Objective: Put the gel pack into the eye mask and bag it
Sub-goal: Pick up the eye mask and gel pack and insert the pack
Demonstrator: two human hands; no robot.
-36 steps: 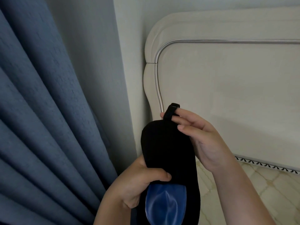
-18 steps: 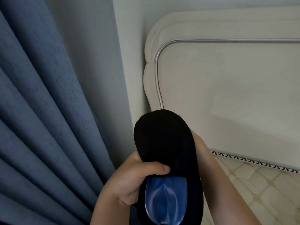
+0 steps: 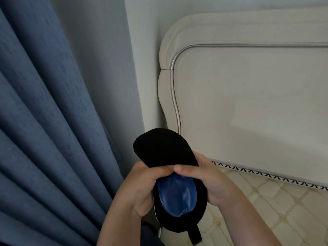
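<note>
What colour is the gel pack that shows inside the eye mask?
Blue, glossy soft gel pack, seen in the head view, inside the black fabric eye mask.

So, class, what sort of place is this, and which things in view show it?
Probably a bedroom: a cream headboard stands against the wall, what looks like a quilted mattress lies below it, and blue curtains hang to its left.

Dim, soft indoor light with a cool grey-blue cast and soft-edged shadows. The curtain (image 3: 44,121) folds sink into deep shade, while the headboard (image 3: 248,103) is brightest, with a pale patch above a soft shadow. The eye mask (image 3: 165,150) reads flat black; the gel pack (image 3: 177,197) shows faint glints. Straight lines bow towards the edges; detail is slightly smeared.
</note>
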